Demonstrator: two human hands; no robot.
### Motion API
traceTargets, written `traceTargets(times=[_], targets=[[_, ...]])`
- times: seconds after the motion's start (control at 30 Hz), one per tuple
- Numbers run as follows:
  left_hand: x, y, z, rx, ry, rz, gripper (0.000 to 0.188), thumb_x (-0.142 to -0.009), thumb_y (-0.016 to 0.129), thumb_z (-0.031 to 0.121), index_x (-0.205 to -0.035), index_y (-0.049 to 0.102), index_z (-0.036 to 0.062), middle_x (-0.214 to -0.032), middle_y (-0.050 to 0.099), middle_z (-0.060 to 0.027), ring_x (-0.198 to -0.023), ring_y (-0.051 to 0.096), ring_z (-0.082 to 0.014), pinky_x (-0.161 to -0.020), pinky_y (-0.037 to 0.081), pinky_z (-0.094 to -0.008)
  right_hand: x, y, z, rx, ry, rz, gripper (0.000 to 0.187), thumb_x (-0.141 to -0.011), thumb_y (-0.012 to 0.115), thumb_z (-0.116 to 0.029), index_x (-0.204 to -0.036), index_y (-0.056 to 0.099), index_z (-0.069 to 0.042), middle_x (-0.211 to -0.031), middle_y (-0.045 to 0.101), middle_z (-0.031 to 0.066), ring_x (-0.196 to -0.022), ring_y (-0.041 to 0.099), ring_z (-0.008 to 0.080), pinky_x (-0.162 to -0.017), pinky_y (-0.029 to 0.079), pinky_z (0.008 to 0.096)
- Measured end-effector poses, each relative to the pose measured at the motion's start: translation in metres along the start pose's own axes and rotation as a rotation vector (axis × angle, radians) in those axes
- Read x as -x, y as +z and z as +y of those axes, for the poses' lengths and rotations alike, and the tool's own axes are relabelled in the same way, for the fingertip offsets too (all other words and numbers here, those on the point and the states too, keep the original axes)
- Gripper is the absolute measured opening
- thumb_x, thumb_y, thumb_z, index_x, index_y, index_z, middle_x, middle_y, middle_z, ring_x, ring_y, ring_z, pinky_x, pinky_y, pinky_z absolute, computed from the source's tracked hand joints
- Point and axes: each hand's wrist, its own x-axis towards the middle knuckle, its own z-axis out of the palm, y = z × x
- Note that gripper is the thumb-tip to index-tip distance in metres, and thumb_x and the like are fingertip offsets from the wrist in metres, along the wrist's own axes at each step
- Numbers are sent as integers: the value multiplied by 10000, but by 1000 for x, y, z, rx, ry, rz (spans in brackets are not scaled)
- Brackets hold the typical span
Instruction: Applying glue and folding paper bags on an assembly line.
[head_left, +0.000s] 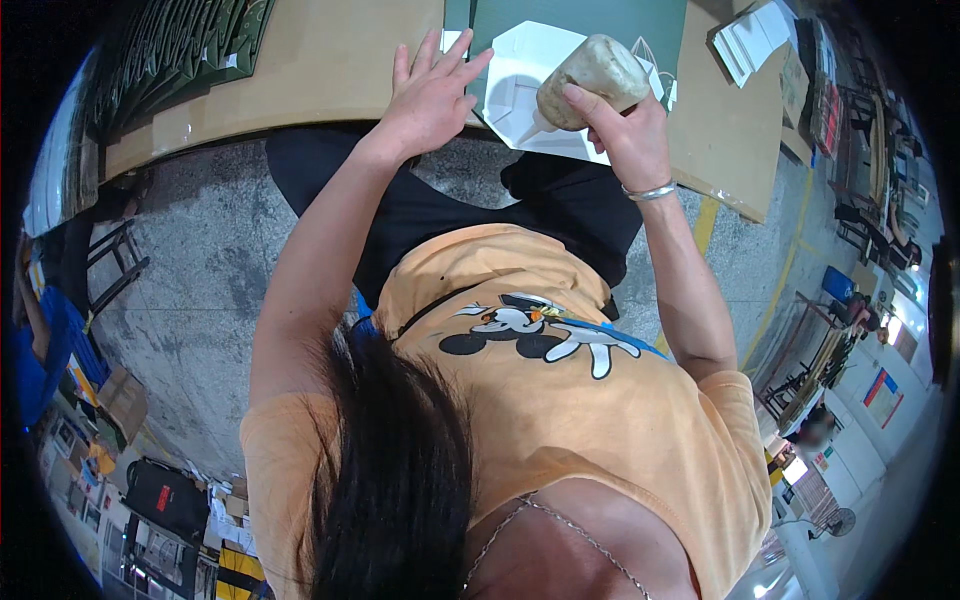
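Nearest is the wearer's soft orange T-shirt [600, 430], creased cotton with a cartoon print, and beyond it the two bare hands. The right hand [635, 135] grips a bottle [605, 75], rounded, cloudy and stained, tipped so its narrow spout points down and left toward the white piece [510, 80]; whether the spout touches it cannot be told. The left hand [430, 105] is empty, fingers spread, its fingertips at or just beside that piece's left edge. The white piece, smooth and stiff-looking with slanted corners, lies on a flat, matt green sheet [575, 10] atop the brown cardboard tabletop [330, 65]. Work on this piece looks underway: it is laid out and the bottle is up, but whether anything has come out does not show. Pale cord [643, 48] loops behind the bottle. Farther off, loose white cards [752, 42] on the right seem left to use, while dark green folded pieces [190, 60], standing in a tight, overlapping row on the left, may be done.
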Motion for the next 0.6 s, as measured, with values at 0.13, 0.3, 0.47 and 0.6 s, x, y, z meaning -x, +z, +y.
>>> traceTargets(times=[0.13, 0.3, 0.47, 0.6], targets=[[0, 1, -1, -5, 11, 7, 573, -902, 541, 192, -1446, 368, 253, -1555, 226, -63, -1442, 115, -359, -1135, 20, -590, 4, -5, 3, 1, 29, 8, 508, -761, 777, -332, -1096, 621, 15, -993, 696, 106, -913, 667, 177, -803, 528, 307], [-1, 0, 0, -36, -13, -49, 564, -944, 488, 239, -1476, 306, 282, -1571, 184, -59, -1453, 65, -339, -1131, -18, -584, 7, -13, 8, -21, 20, 24, 489, -769, 775, -315, -1102, 621, 8, -994, 694, 106, -916, 666, 174, -790, 534, 312], [0, 0, -2, -19, 5, -29, 567, -929, 492, 222, -1468, 321, 268, -1564, 197, -65, -1446, 81, -353, -1130, -5, -592, 11, -22, 8, -35, 55, 57, 460, -770, 777, -297, -1084, 631, 7, -979, 690, 91, -896, 659, 162, -771, 534, 301], [-1, 0, -1, -8, 6, -25, 577, -917, 502, 207, -1464, 326, 258, -1558, 208, -69, -1441, 94, -365, -1128, 9, -602, 16, -32, 5, -42, 163, 75, 438, -772, 774, -291, -1057, 638, 12, -928, 684, 74, -802, 646, 125, -684, 533, 272]])
